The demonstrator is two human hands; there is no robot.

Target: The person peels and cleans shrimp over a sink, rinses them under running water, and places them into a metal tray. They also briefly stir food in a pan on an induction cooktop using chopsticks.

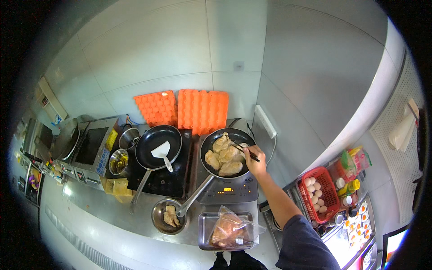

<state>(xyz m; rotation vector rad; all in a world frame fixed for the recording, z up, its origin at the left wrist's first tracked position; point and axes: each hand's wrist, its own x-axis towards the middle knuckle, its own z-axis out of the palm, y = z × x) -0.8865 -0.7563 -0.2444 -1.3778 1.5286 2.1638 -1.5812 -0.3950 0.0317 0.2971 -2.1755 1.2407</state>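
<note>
My right hand [254,160] holds dark chopsticks [241,147] over the right frying pan [206,139], their tips among several pieces of pale, lightly browned meat [230,168]. That pan sits on a lit induction cooker [233,194], its handle pointing to the lower left. My left hand is out of view. Below the handle's end stands a steel bowl [157,224] with one piece of meat [171,216] in it. Beside it, a metal tray [202,236] carries a clear plastic bag of raw-looking meat [227,229].
A second frying pan [145,141] with a white spatula [162,151] rests on the left cooktop [162,187]. Orange egg trays [202,109] lean against the wall. A steel bowl of oil [118,162] is farther left. Eggs fill part of a red basket [332,189] at right.
</note>
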